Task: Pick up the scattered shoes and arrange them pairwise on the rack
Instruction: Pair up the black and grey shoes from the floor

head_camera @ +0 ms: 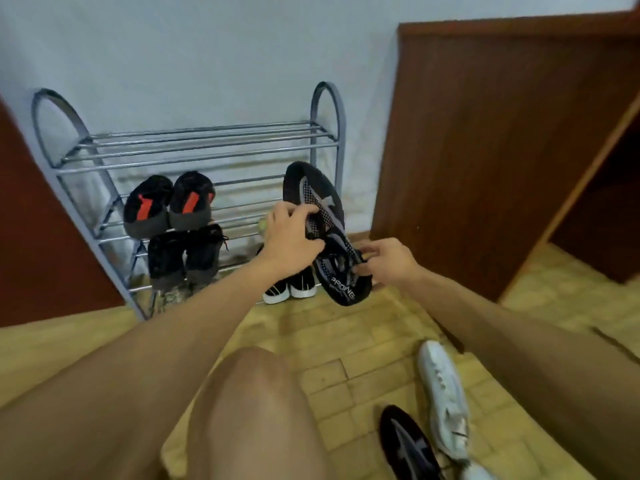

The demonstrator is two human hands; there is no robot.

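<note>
Pale wall (207, 46), rack (207, 147) — three pairs (149, 206), one shoe (323, 202) held

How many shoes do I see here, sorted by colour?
Black shoes with red patches: 2
Plain dark shoes: 2
Black shoes with white toes: 2
Black-and-grey shoes: 2, the held shoe and the floor shoe
White shoe: 1
Total: 9
White bit at bottom edge unclear, uncounted.

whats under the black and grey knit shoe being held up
A pair of black shoes with white toes; the black knit shoe and left hand cover their rear parts.
</note>
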